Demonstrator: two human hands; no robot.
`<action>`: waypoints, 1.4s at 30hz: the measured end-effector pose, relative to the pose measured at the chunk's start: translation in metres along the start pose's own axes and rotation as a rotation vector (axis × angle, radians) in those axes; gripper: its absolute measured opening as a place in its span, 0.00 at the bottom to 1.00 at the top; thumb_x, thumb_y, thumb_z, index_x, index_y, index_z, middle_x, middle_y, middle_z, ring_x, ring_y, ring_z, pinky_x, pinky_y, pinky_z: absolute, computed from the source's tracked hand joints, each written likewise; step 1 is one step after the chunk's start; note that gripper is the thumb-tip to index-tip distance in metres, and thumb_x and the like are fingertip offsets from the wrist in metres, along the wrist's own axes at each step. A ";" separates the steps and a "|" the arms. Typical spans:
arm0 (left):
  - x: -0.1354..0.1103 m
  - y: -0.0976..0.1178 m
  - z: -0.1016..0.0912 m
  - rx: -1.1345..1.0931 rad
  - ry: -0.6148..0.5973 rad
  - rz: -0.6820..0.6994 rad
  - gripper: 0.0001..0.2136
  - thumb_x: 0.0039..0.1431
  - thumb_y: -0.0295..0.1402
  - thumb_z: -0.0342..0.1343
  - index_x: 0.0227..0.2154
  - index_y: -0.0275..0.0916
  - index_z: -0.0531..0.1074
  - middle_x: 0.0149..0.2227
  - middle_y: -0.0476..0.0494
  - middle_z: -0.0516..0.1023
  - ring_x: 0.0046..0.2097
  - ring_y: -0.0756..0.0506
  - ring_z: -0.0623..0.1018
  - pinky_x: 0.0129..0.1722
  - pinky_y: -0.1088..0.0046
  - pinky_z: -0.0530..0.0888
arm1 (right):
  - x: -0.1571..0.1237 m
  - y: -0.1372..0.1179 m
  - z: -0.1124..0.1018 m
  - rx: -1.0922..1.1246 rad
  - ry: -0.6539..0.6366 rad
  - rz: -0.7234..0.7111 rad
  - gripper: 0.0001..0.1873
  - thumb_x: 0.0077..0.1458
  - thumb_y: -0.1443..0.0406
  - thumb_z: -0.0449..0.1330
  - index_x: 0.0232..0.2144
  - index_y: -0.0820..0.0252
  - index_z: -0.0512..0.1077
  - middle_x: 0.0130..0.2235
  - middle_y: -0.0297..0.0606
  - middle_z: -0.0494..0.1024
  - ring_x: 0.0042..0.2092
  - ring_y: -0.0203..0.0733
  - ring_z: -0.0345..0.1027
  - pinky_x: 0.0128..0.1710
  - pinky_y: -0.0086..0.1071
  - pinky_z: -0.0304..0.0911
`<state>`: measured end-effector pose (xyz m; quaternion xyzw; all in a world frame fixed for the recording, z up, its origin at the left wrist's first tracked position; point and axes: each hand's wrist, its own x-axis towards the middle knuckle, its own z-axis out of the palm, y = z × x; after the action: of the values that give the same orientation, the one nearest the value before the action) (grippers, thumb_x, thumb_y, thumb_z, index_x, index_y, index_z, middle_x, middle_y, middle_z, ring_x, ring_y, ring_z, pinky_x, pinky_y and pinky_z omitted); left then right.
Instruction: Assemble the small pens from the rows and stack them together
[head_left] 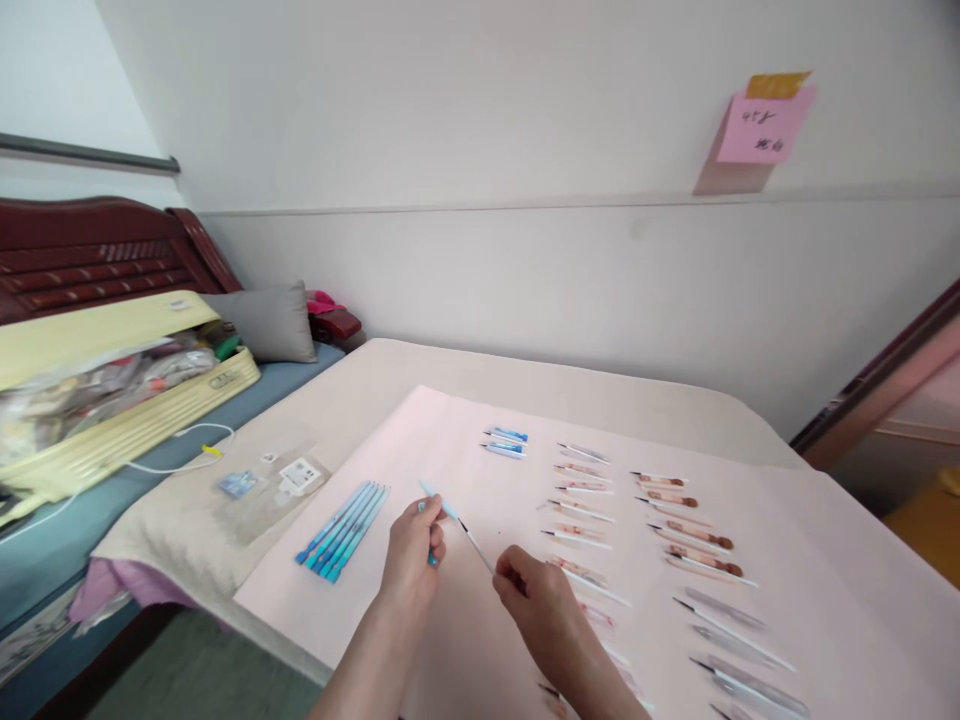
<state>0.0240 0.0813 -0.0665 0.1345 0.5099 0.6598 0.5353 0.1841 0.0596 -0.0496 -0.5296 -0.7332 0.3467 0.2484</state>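
Note:
My left hand [414,545] is closed, pinching a slim light-blue pen barrel [430,490] between thumb and fingertips. A bit of darker teal shows below its curled fingers; what that piece is I cannot make out. My right hand [534,588] is closed on the lower end of a thin white pen refill [478,552]. The refill's dark tip points up and left and meets the barrel's lower end; whether it is inside I cannot tell. Left of my hands several blue pen barrels [345,530] lie side by side on the pink sheet [465,630].
Blue pen parts with refills [504,442] lie farther back. Rows of pink, brown-topped [694,535] and clear pen parts [739,640] spread to the right. A clear plastic bag [262,505] rests at left. Beyond are an open yellow case [217,385], a grey pillow [274,322] and the wall.

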 end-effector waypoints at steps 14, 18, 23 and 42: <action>0.005 -0.005 -0.004 -0.025 0.014 -0.060 0.11 0.45 0.34 0.61 0.24 0.35 0.64 0.24 0.52 0.65 0.17 0.60 0.55 0.14 0.82 0.50 | 0.001 0.003 -0.002 0.017 -0.008 -0.008 0.07 0.47 0.67 0.49 0.20 0.59 0.63 0.18 0.28 0.62 0.23 0.32 0.54 0.23 0.25 0.47; 0.005 -0.004 -0.004 -0.032 0.020 -0.061 0.11 0.45 0.33 0.61 0.25 0.35 0.65 0.24 0.52 0.65 0.17 0.60 0.55 0.13 0.82 0.50 | 0.003 0.006 0.000 0.019 -0.007 -0.002 0.06 0.47 0.67 0.49 0.20 0.59 0.63 0.18 0.28 0.61 0.22 0.32 0.53 0.23 0.25 0.47; 0.006 -0.004 -0.004 -0.029 0.011 -0.071 0.10 0.45 0.33 0.61 0.24 0.35 0.64 0.23 0.52 0.64 0.17 0.60 0.56 0.13 0.83 0.50 | 0.002 0.006 0.000 0.008 -0.015 -0.014 0.06 0.47 0.67 0.49 0.20 0.58 0.63 0.18 0.28 0.62 0.23 0.32 0.54 0.24 0.26 0.48; 0.007 0.013 -0.009 -0.240 -0.006 -0.228 0.08 0.47 0.28 0.59 0.27 0.35 0.64 0.24 0.49 0.67 0.16 0.60 0.56 0.13 0.84 0.52 | 0.035 0.055 -0.038 1.139 0.233 0.400 0.17 0.40 0.68 0.65 0.34 0.62 0.66 0.25 0.31 0.72 0.17 0.24 0.58 0.13 0.17 0.49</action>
<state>0.0075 0.0834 -0.0626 0.0130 0.4379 0.6505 0.6204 0.2338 0.1126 -0.0680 -0.4753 -0.2872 0.6639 0.5009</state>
